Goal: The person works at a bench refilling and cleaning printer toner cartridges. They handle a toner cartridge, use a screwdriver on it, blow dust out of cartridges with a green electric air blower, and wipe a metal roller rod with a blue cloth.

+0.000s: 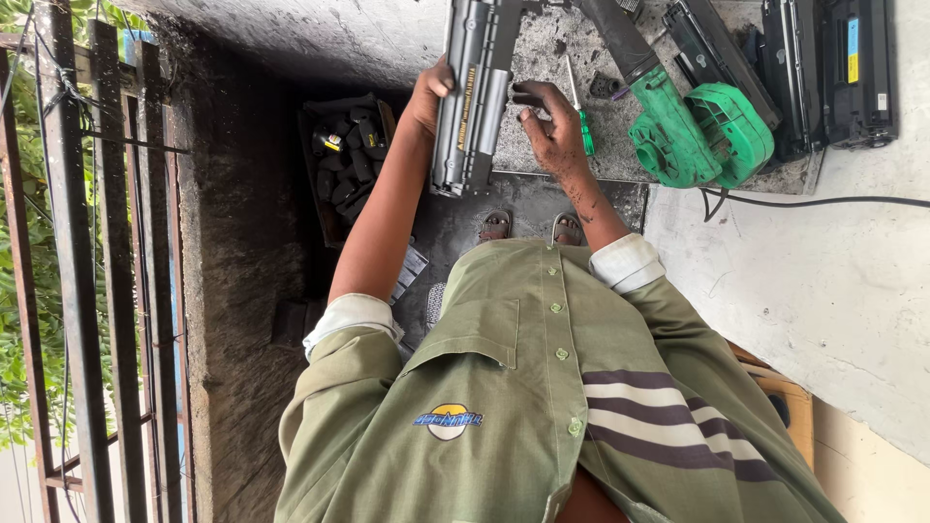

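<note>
Toner cartridge, long and dark grey with a narrow yellowish label strip along its side, is held just above the sooty counter, the left hand wrapped round its outer edge with the arm stretched forward, the right hand with fingers curled, pinching a small dark part beside it. Beyond lie one green-handled screwdriver, one green blower, and two more black cartridges, one bearing a blue-and-yellow label.
</note>
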Motion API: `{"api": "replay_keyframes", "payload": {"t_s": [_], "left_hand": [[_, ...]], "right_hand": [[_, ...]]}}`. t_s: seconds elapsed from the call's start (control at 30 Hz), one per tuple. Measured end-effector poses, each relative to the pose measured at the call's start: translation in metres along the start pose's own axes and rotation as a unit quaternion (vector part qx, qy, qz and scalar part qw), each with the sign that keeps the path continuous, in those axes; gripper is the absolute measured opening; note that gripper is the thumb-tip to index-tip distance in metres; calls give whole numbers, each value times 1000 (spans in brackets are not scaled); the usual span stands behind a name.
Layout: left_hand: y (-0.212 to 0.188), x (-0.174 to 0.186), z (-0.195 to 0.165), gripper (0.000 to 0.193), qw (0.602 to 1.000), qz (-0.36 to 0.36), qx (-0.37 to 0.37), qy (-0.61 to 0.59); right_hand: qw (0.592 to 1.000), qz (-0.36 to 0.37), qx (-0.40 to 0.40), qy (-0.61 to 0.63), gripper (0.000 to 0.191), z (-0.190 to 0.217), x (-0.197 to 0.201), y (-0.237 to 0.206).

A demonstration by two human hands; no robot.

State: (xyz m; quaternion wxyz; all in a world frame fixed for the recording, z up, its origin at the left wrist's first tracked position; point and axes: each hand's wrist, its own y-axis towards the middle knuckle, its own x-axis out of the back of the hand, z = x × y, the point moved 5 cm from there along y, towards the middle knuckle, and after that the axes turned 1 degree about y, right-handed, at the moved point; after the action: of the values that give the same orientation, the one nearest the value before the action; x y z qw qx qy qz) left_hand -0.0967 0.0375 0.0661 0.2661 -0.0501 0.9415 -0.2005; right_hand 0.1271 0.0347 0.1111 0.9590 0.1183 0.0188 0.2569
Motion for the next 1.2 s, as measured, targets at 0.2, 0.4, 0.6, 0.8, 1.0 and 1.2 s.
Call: {"api": "replay_keyframes", "payload": {"t_s": [0.2, 0.4, 0.6, 0.8, 1.0, 1.2], "left_hand": [[-3, -30, -13, 111, 981, -48, -144, 122], [-5, -55, 18, 86, 938, -244, -215, 122], [-13, -37, 37, 66, 980, -179, -26, -85], [-34, -83, 29, 55, 973, -115, -62, -189], [-54, -111, 11, 62, 974, -133, -67, -168], [-51, -116, 11, 83, 990, -102, -65, -72]], "right_hand": [[975, 17, -211, -71, 66, -32, -2, -11], [990, 79, -71, -97, 114, -26, -7, -5], [925, 164, -261, 223, 98, -40, 53, 5], [860, 179, -292, 378, 76, -35, 85, 17], [847, 169, -292, 411, 60, -36, 99, 19], [903, 194, -304, 234, 83, -32, 100, 22]]}}
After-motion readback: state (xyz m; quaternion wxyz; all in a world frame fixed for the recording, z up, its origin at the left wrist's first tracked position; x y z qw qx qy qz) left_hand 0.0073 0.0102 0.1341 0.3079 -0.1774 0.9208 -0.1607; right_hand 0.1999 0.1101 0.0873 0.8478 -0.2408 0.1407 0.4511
